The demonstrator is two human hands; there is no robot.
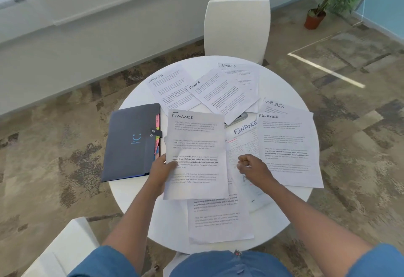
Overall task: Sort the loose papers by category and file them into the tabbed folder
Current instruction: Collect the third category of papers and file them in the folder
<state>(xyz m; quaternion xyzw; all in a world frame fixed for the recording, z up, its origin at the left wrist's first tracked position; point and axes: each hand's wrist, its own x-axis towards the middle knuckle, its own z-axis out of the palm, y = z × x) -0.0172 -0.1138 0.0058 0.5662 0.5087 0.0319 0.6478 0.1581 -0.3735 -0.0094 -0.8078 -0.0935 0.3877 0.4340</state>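
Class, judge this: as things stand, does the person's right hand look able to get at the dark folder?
Probably not directly: the right hand is across from the folder, with the left hand and its held Finance sheet between them.

Matt paper sheets (195, 156), matt dark folder (129, 143), smooth white table (135, 191).

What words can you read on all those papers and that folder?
"FINANCE": sheet held by left hand.
"FINANCE": three more sheets.
"SPORTS": three sheets.
Printed paragraphs: mostly too small.
Dark folder logo text and tabs: blurred.
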